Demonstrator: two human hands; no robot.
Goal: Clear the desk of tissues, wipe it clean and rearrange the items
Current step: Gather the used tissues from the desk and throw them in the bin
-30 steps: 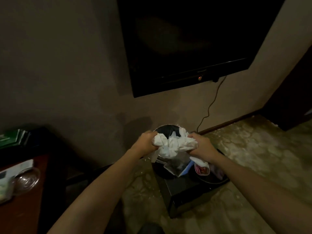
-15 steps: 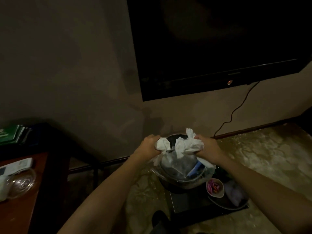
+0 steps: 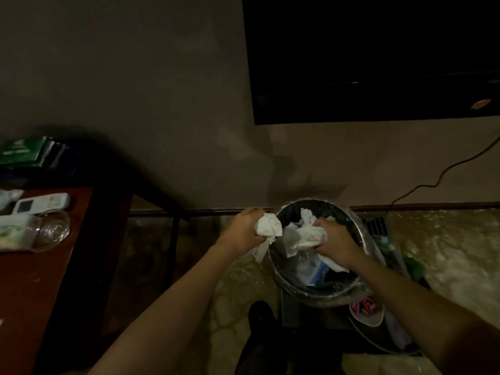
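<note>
Two grips, each closed round white tissue, at the bin.
The left-hand grip (image 3: 244, 231) curls round a crumpled white tissue wad (image 3: 267, 226) just outside the left rim of the round, shiny metal bin lined with clear plastic (image 3: 324, 203). The right-hand grip (image 3: 335, 244) clutches a larger bunch of crumpled white tissues (image 3: 308, 235) above the bin's mouth, over the rubbish inside. The bin stands on the patterned floor against the wall, under a black wall-mounted screen (image 3: 378, 58). Well to the left, the reddish-brown wooden surface (image 3: 32, 280) carries a white remote control (image 3: 40, 203) and a clear glass bowl (image 3: 52, 228).
</note>
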